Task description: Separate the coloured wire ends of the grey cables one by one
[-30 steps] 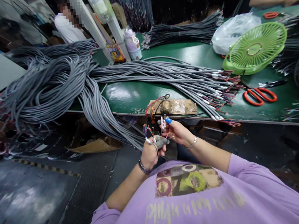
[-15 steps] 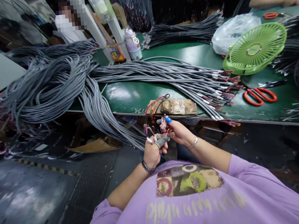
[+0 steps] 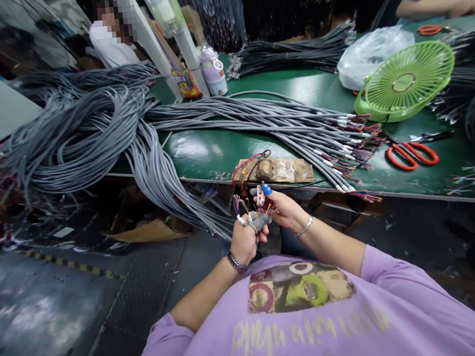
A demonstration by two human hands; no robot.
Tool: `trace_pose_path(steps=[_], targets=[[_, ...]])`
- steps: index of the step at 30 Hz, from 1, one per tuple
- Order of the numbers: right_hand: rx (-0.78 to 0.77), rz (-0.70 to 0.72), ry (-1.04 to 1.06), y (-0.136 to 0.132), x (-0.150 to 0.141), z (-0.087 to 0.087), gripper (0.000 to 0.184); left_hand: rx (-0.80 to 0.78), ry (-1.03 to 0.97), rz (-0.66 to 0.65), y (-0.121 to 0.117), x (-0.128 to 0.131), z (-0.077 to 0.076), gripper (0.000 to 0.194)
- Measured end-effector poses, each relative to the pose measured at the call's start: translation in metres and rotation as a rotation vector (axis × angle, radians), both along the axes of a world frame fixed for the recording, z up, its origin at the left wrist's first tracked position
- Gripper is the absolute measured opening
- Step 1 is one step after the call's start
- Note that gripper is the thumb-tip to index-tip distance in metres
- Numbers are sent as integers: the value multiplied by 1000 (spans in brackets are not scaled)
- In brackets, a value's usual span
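Observation:
My left hand (image 3: pixel 244 243) is closed around the ends of several grey cables (image 3: pixel 216 223), just in front of the bench edge. Thin coloured wires (image 3: pixel 240 204) fan out above its fingers, and a grey covering wraps its thumb. Close by on the right, my right hand (image 3: pixel 288 211) is closed in a pinch beside the wire ends. Blue wrapping covers one of its fingertips. A small pale pinkish piece (image 3: pixel 260 196) shows at its fingers; its kind is unclear, and so is whether the fingers also grip a wire.
A wooden block (image 3: pixel 291 169) with red and black leads sits at the edge of the green bench (image 3: pixel 201 148). Grey cable bundles (image 3: pixel 231 111) lie behind it. Orange-handled scissors (image 3: pixel 412 155), a green fan (image 3: pixel 408 80) and a bottle (image 3: pixel 213 71) stand around. Two other people work beyond.
Both hands stay together at the wire ends, with only a slight shift. The view has moved a little.

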State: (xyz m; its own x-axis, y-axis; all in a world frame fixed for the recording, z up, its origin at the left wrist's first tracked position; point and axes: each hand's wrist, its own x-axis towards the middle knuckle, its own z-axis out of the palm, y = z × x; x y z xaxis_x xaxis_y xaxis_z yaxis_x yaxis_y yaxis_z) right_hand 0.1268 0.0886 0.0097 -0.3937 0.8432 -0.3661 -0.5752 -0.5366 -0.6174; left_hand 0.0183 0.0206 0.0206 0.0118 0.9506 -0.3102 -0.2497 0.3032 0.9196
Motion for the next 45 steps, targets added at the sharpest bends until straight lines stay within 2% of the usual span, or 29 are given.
trace_pose_path(steps=[4, 8, 13, 16, 19, 25, 30, 32, 36, 40, 45], targets=[[-1, 21, 21, -1, 1, -1, 37, 14, -9, 17, -1, -1, -3, 30], [-15, 116, 71, -6, 11, -2, 44, 39, -13, 50, -5, -4, -4, 30], [85, 234, -95, -24, 27, -2, 36, 35, 27, 71, -13, -5, -6, 32], [228, 199, -268, -33, 30, 0, 30, 44, 58, 53, -16, -5, -11, 32], [315, 183, -337, -35, 31, 2, 28, 71, 60, 38, -16, -5, -15, 30], [323, 171, -298, -35, 29, 0, 29, 79, 14, 50, -16, -8, -14, 29], [376, 215, -312, -40, 22, -1, 29, 10, 36, -139, -19, -9, -13, 32], [412, 193, -358, -41, 20, -1, 29, 8, 38, -165, -20, -10, -13, 32], [342, 75, -395, -40, 20, -3, 36, 49, 8, -62, -19, -13, -13, 28], [241, 169, -349, -45, 23, -5, 40, 53, 2, 2, -19, -15, -17, 27], [369, 151, -455, -49, 23, -3, 37, 76, 31, 20, -20, -14, -23, 26]])
